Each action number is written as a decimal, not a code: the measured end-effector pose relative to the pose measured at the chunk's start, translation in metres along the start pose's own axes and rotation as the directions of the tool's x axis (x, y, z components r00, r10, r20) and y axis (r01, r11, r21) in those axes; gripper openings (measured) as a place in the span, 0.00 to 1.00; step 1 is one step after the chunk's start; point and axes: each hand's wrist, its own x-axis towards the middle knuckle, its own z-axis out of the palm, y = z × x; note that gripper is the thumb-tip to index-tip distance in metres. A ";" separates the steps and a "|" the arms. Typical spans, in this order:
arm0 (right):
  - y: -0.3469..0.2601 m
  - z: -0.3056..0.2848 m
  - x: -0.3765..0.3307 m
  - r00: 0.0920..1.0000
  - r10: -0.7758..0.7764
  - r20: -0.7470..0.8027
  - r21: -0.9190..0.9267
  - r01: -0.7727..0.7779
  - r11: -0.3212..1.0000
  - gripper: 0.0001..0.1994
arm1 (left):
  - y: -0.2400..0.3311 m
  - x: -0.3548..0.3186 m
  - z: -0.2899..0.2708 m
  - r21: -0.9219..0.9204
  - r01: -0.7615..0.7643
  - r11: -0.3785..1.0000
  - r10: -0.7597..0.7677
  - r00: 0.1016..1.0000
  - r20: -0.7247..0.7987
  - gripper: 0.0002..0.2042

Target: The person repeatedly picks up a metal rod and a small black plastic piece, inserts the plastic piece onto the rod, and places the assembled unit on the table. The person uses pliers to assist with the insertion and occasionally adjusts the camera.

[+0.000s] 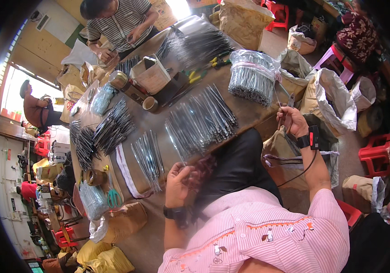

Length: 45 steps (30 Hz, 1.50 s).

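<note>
At the table's near edge, my left hand (178,179) is closed in a pinch against the near ends of a row of thin silvery strips (201,120); what is between its fingertips is too small to make out. Out to the right, my right hand (292,120) is raised beside the table corner, fingers closed round a thin pale strip (277,98) that points upward. A smaller group of strips (148,157) lies left of the row. Beyond the right end of the row stands a thick bundle of strips (252,82) wrapped in clear plastic.
A white box (150,75), a flask (124,84) and a paper cup (150,104) stand mid-table. Yellow-handled pliers (196,77) lie beyond the row; teal-handled scissors (113,196) are at the left. Open sacks (329,98) crowd the right. Across the table, a person (119,27) works.
</note>
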 end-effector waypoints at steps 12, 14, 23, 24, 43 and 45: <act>-0.016 0.015 0.048 0.989 -0.023 0.143 0.111 0.007 0.994 0.05 | -0.009 0.003 0.030 -0.013 0.001 1.000 0.000 0.995 0.102 0.07; -0.005 0.021 0.029 0.995 0.000 0.100 0.017 -0.001 1.000 0.05 | -0.013 0.003 0.027 -0.019 0.010 1.000 -0.008 0.997 0.082 0.07; 0.032 0.075 -0.066 0.987 -0.052 0.150 -0.243 0.087 0.966 0.07 | -0.034 0.004 0.038 0.088 0.060 0.994 -0.070 0.991 0.116 0.08; 0.036 0.083 -0.072 0.985 -0.048 0.165 -0.262 0.091 0.961 0.08 | -0.036 0.006 0.042 0.080 0.052 0.995 -0.064 0.986 0.156 0.08; 0.089 0.158 -0.115 0.927 -0.282 0.247 -0.440 0.367 0.820 0.06 | -0.045 0.016 0.082 0.109 -0.074 0.991 0.039 0.954 0.298 0.08; 0.092 0.158 -0.117 0.925 -0.273 0.266 -0.456 0.370 0.809 0.05 | -0.047 0.016 0.083 0.116 -0.105 0.988 0.066 0.953 0.297 0.08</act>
